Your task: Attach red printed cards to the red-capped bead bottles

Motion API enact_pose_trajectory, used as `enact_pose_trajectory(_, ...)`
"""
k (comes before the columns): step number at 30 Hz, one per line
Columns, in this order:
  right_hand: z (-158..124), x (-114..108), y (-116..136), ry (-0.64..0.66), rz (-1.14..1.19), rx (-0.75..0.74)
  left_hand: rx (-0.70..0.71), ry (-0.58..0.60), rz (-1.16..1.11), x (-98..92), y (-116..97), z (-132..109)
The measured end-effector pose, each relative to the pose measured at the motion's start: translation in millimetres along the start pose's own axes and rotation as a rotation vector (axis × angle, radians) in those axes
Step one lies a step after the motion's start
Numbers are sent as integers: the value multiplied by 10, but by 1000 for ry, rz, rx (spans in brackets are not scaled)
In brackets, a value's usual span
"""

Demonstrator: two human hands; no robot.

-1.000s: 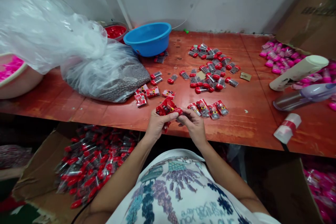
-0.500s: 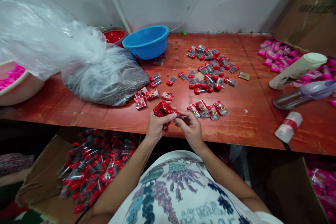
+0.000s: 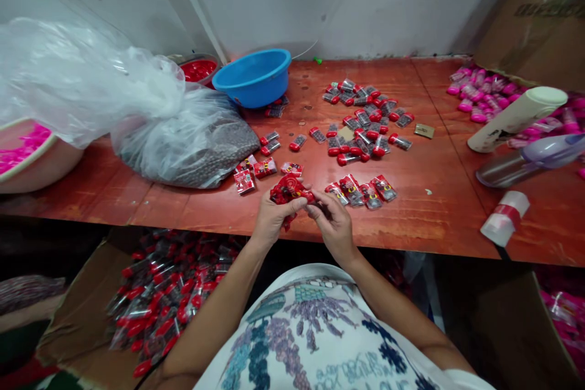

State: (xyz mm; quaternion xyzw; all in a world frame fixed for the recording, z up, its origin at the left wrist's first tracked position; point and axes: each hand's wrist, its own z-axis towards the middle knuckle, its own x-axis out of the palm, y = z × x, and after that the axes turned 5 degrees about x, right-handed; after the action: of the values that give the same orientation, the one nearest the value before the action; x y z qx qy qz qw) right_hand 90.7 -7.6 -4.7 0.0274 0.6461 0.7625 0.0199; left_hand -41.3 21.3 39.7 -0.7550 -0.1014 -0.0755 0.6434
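Over the near side of the red-brown table (image 3: 439, 213), crumpled red wrappers (image 3: 289, 187) sat between left hand (image 3: 270, 218) and right hand (image 3: 336, 220).
The left hand gripped the bunch, while the right hand's fingertips closed on its right end; its long axis ran roughly left to right, a loose tip pointing down. Four printed packets (image 3: 352, 189) lay just beside the right hand; farther back, a clear bag of dark beads (image 3: 192, 146), a blue basin (image 3: 256, 85) and scattered red-capped containers (image 3: 363, 117) took up space.
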Motion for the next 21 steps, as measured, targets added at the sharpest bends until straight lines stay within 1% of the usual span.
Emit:
enact_pose_trajectory(3, 26, -35, 9, -22, -33, -55, 37, -107, 12, -6, 29, 11)
enact_pose_trajectory(5, 26, -42, 12, -20, -42, -68, 72, -146, 21, 9, 46, 14)
enact_pose_trajectory(10, -9, -13, 14, -32, 39, 3, 108, -116, -41, 80, 92, -15)
enact_pose_trajectory(14, -28, 10, 13, -45, 115, 53, 74, -76, -60, 128, 106, -56)
enact_pose_trajectory(17, -30, 21, 12, -57, 172, 94, 38, -78, -79, 150, 75, -69)
enact_pose_trajectory(19, -22, 22, 17, -70, 237, 142, 18, -69, -97, 149, 43, -66)
enact_pose_trajectory(21, -8, 15, 33, -55, 284, 181, 15, -44, -100, 127, 10, -56)
